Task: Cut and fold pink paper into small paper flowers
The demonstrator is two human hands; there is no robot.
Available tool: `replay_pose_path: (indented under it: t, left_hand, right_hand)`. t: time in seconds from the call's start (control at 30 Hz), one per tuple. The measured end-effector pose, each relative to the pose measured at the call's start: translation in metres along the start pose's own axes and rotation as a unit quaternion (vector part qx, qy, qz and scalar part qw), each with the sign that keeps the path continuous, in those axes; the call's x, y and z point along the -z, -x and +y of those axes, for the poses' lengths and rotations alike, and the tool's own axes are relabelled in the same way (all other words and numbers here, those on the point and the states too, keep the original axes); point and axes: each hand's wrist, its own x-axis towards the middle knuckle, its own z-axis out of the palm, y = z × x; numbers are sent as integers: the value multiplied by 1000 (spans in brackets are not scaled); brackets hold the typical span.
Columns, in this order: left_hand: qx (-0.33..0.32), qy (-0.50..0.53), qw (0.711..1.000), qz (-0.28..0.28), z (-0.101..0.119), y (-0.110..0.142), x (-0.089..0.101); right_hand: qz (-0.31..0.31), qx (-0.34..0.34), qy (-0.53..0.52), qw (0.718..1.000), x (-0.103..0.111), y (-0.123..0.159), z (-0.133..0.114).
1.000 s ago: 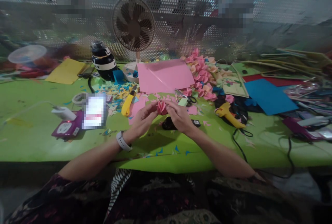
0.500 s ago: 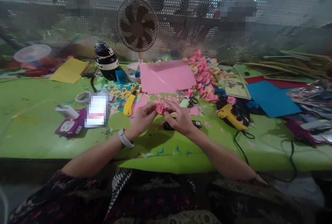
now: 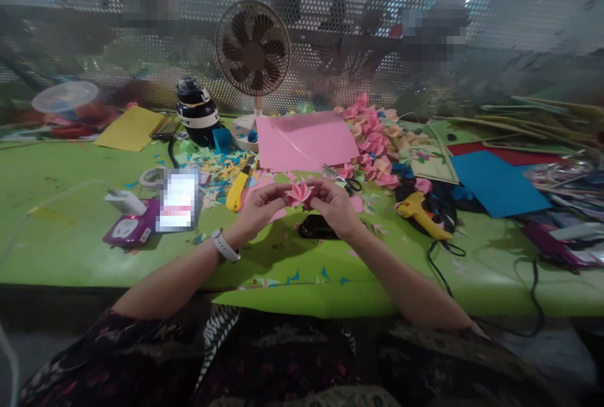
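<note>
Between my two hands, a little above the green table, is a small pink paper flower (image 3: pixel 299 193) with pointed petals spread upward. My left hand (image 3: pixel 260 207) pinches its left side between thumb and fingertips. On the opposite side my right hand (image 3: pixel 334 206) grips it the same way. A black device (image 3: pixel 317 227) lies under my right hand, partly covered by it. Just beyond the hands are pink paper scraps and a pair of scissors (image 3: pixel 352 184). A yellow box cutter (image 3: pixel 238 188) lies beyond my left hand.
A pink sheet (image 3: pixel 306 143) lies behind, beside a heap of folded paper flowers (image 3: pixel 372 139). A yellow glue gun (image 3: pixel 425 215) with a cord is at right, near a blue sheet (image 3: pixel 500 183). At left are a phone (image 3: pixel 178 200), purple power strip (image 3: pixel 129 228), black bottle (image 3: pixel 198 114) and fan (image 3: pixel 253 48).
The pink flower has turned, and its petals now show spread between my hands. My right hand's fingers have shifted to its right side. The view has moved slightly.
</note>
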Motion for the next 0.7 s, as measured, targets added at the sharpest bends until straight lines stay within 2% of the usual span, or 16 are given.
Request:
replay_pose_path:
  t: [0.2, 0.47, 0.7]
  left_hand:
    - [7, 65, 998, 3, -3, 0, 0]
    - [11, 57, 998, 21, -6, 1, 0]
    - [-24, 24, 999, 17, -7, 3, -3]
  right_hand:
    - [-2, -41, -66, 997, -4, 3, -5]
    - [-7, -35, -43, 998, -5, 6, -12]
    - [7, -43, -57, 997, -10, 8, -13]
